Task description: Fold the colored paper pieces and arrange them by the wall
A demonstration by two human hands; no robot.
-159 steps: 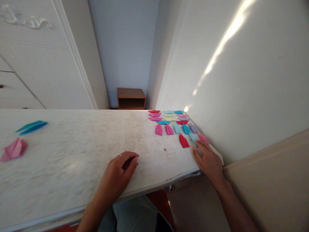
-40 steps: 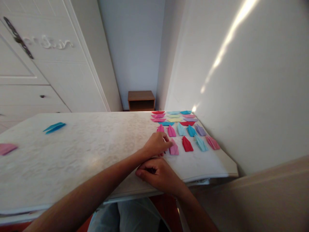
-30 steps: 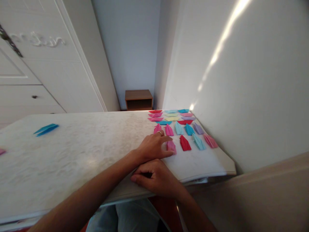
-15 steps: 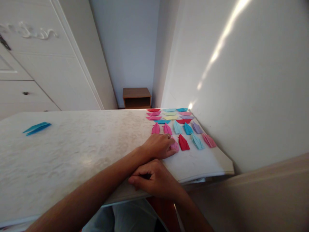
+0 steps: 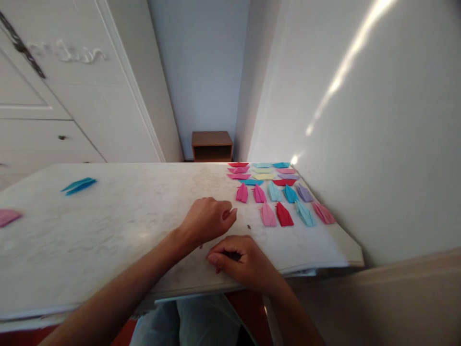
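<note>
My left hand (image 5: 209,219) is over the white table (image 5: 151,206), its fingers curled in and nothing showing in them. To its right lies a light pink flat-folded paper crane (image 5: 268,214), apart from the hand. Beside that crane are a red one (image 5: 284,214), a pale blue one (image 5: 305,213) and a pink one (image 5: 323,212). My right hand (image 5: 247,262) rests near the table's front edge, below the left, with thumb and fingers loosely closed. No object shows in it.
Several more folded paper cranes (image 5: 274,191) lie in rows behind, along the wall (image 5: 360,158). At the far left are a blue folded paper (image 5: 79,185) and a pink one (image 5: 9,217). A white cabinet (image 5: 90,110) and a small brown shelf (image 5: 212,138) stand beyond.
My left hand has let go of the light pink paper crane and drawn back to the left. The view has turned left, bringing a pink paper in. The right hand stays by the edge.
</note>
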